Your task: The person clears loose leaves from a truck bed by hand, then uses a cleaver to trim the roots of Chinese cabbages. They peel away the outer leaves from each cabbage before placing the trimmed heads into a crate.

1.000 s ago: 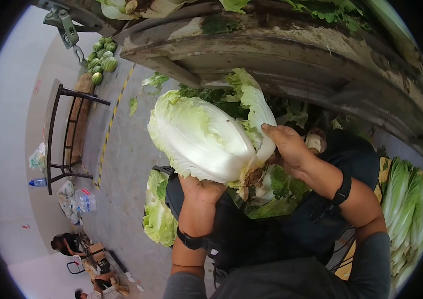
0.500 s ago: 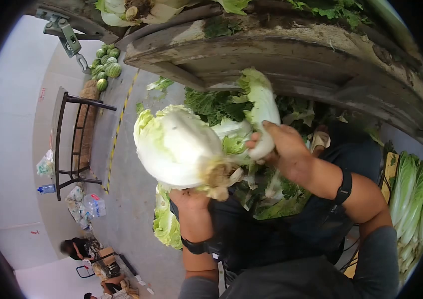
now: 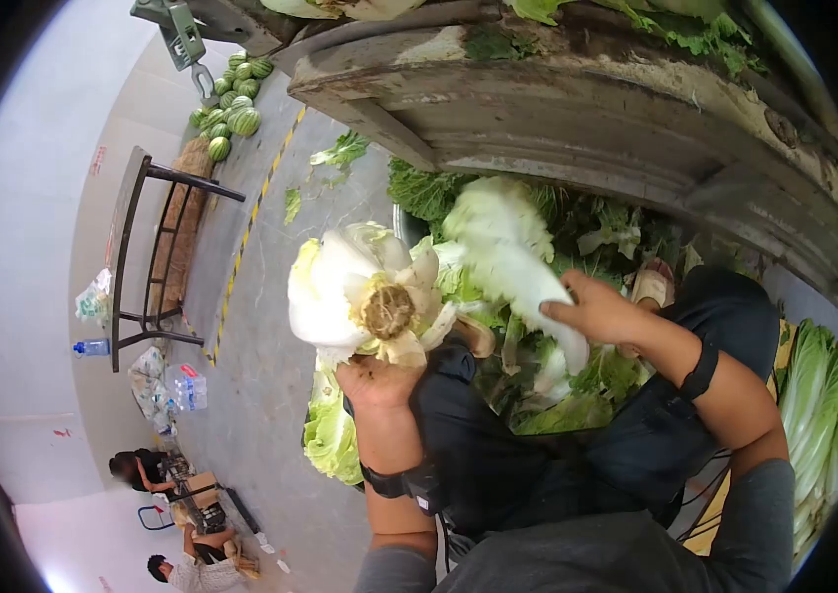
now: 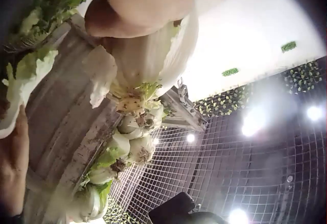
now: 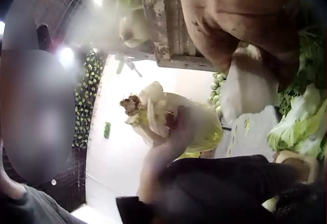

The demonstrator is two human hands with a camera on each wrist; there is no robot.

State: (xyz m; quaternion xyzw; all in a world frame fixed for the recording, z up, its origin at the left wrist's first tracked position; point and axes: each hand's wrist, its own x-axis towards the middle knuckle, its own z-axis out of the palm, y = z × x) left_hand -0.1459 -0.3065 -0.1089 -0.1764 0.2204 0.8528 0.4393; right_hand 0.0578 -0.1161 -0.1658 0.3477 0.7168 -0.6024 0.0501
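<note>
My left hand point(image 3: 377, 381) holds a napa cabbage point(image 3: 335, 292) from underneath, its cut brown stem end point(image 3: 389, 311) turned toward me. In the left wrist view the thumb lies across the pale body of the cabbage point(image 4: 148, 60). To the right, my right hand point(image 3: 602, 311) pinches a loose cabbage leaf point(image 3: 508, 257) by its thick white base; the leaf's frilly end is blurred. This leaf point(image 5: 248, 83) is apart from the head in the right wrist view. Below the hands lies a heap of stripped leaves point(image 3: 577, 395).
A worn wooden table point(image 3: 557, 119) with cabbages on top stands in front. Long green-leaved vegetables point(image 3: 824, 405) lie at the right. Another cabbage point(image 3: 332, 425) sits beside the left forearm. Farther off are watermelons point(image 3: 241, 121), an overturned bench point(image 3: 172, 257) and people point(image 3: 192, 568).
The leaf has come away from the cabbage and moved down to the right with my right hand. My left hand has turned the cabbage so its stem end faces me.
</note>
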